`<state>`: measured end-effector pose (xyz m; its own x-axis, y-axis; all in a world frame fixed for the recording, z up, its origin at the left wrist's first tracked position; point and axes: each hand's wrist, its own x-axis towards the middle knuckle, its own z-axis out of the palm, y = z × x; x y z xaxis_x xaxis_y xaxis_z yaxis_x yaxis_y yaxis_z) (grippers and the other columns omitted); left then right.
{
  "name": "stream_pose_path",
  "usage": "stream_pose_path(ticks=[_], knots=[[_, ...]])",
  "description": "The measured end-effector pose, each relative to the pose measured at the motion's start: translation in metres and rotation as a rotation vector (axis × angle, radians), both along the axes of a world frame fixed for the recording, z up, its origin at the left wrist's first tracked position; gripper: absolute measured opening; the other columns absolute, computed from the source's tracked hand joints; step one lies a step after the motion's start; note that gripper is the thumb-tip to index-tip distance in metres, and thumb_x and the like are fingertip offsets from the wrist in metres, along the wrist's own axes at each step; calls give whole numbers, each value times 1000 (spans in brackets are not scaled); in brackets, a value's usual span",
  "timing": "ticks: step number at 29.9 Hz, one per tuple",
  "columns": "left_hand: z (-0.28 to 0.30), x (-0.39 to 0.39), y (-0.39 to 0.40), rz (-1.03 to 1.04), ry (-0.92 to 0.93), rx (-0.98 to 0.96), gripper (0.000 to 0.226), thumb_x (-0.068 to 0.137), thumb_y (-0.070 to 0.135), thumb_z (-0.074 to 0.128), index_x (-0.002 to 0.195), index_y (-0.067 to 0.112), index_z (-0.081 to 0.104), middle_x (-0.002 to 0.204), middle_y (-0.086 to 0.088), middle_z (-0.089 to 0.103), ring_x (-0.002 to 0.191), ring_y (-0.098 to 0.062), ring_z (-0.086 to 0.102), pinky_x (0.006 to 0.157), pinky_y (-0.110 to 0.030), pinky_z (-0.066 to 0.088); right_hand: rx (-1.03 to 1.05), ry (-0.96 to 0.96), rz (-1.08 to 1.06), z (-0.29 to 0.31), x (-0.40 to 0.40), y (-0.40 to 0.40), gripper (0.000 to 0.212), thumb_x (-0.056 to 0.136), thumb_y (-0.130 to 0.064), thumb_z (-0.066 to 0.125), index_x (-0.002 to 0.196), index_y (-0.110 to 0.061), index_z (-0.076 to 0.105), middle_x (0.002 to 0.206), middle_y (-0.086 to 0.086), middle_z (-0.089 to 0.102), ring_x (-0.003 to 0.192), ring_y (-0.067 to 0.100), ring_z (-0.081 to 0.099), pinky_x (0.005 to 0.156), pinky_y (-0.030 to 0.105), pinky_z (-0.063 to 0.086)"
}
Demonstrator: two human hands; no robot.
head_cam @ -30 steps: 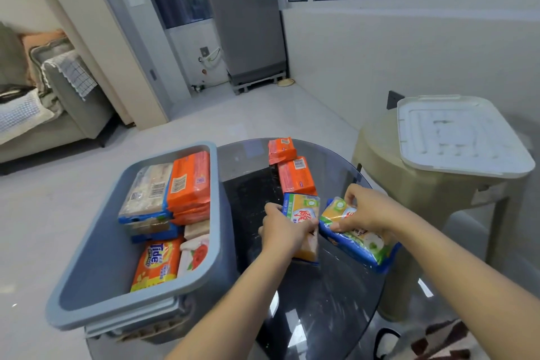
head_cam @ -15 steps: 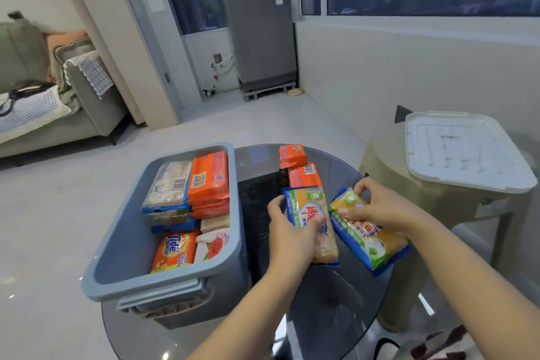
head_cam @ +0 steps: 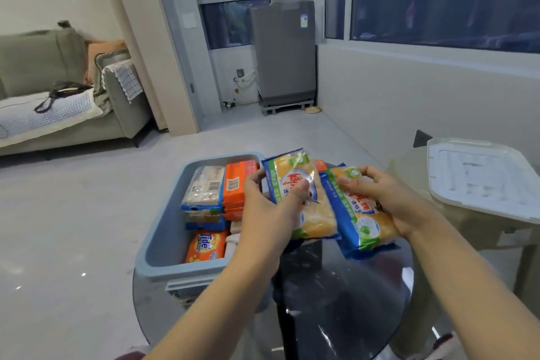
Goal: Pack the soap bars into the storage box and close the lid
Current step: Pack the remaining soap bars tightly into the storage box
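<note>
**Desk:** What have you got in hand?

**Operator:** Two soap packs, both up off the glass table (head_cam: 344,295). My left hand (head_cam: 271,210) is closed around the left soap pack (head_cam: 304,199), thumb across the printed face, fingers behind. My right hand (head_cam: 382,199) is wrapped on the right soap pack (head_cam: 359,219), fingertips pinching its far end. The two packs sit side by side, edges about touching.

**Desk:** How do they feel to you?

**Operator:** Judging by looks: glossy film wrap, so likely slippery, with firm bars inside and some weight. I'd grip across the body, not the crimped ends, which would crumple.

**Desk:** And the box?

**Operator:** The storage box (head_cam: 163,231) is just left of my hands, open. Inside, an orange stack (head_cam: 236,187) and a pale barcode pack (head_cam: 204,187) at the far end, a Tide bar (head_cam: 206,245) nearer. The near-left part looks free, so there's room.

**Desk:** Lid?

**Operator:** The white lid (head_cam: 479,178) rests on a stool (head_cam: 473,228) to the right, well apart from the box.
</note>
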<state>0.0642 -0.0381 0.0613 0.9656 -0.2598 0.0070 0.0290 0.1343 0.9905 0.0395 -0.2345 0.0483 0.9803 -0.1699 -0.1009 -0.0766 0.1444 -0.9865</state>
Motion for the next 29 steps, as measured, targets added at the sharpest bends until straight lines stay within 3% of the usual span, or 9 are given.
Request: stream_pose_path(ticks=[4, 8, 10, 13, 15, 19, 24, 26, 29], knots=[[20, 14, 32, -41, 115, -41, 65, 72, 27, 76, 128, 26, 43, 106, -10, 68, 73, -26, 73, 56, -36, 57, 88, -59, 64, 7, 13, 21, 67, 44, -34, 85, 98, -13, 51, 74, 10, 73, 62, 24, 70, 51, 31, 57], [30, 31, 64, -64, 259, 42, 38, 80, 19, 69, 114, 5, 57, 83, -13, 72, 60, -25, 71, 49, -34, 56, 143, -82, 104, 10, 28, 41, 58, 54, -29, 80, 100, -12, 50, 70, 8, 73, 58, 22, 70, 47, 28, 55], [27, 41, 77, -65, 369, 93, 31, 81, 17, 68, 107, 1, 61, 89, -17, 74, 71, -31, 72, 61, -43, 59, 165, -77, 118, 11, 35, 50, 54, 57, -26, 78, 101, -12, 51, 70, 8, 73, 58, 22, 70, 46, 27, 54], [19, 54, 88, -74, 433, 203, 31, 81, 13, 67, 109, 0, 61, 105, -22, 71, 96, -39, 68, 87, -55, 52, 170, -67, 139, 9, 45, 60, 50, 57, -26, 77, 98, -12, 52, 70, 9, 74, 59, 23, 71, 46, 27, 54], [9, 60, 90, -110, 478, 284, 33, 82, 10, 66, 113, 1, 60, 106, -21, 71, 95, -36, 68, 85, -51, 53, 171, -58, 141, 7, 50, 64, 53, 56, -26, 78, 101, -12, 51, 73, 9, 74, 62, 24, 71, 47, 28, 55], [-12, 74, 88, -204, 596, 445, 23, 84, 12, 66, 105, 5, 62, 78, -13, 76, 63, -23, 72, 58, -35, 57, 167, -43, 149, 3, 57, 67, 58, 55, -26, 80, 103, -12, 51, 78, 11, 74, 66, 26, 71, 51, 31, 56], [-22, 83, 83, -295, 602, 606, 32, 83, 25, 67, 109, 6, 63, 86, -10, 75, 71, -21, 71, 66, -35, 56, 161, -21, 169, 0, 61, 69, 59, 55, -26, 79, 105, -9, 52, 80, 12, 73, 66, 25, 71, 51, 30, 56], [-24, 85, 82, -319, 516, 766, 30, 81, 35, 68, 99, 11, 65, 86, -5, 73, 73, -17, 69, 70, -31, 55, 156, -18, 174, -1, 61, 70, 60, 55, -26, 79, 105, -8, 52, 80, 12, 72, 65, 25, 70, 50, 30, 56], [-25, 87, 83, -321, 378, 907, 27, 78, 47, 68, 81, 21, 60, 76, 4, 69, 67, -10, 65, 62, -24, 52, 152, -17, 180, -1, 62, 71, 59, 54, -27, 79, 103, -8, 52, 78, 12, 72, 63, 24, 70, 49, 28, 55]])
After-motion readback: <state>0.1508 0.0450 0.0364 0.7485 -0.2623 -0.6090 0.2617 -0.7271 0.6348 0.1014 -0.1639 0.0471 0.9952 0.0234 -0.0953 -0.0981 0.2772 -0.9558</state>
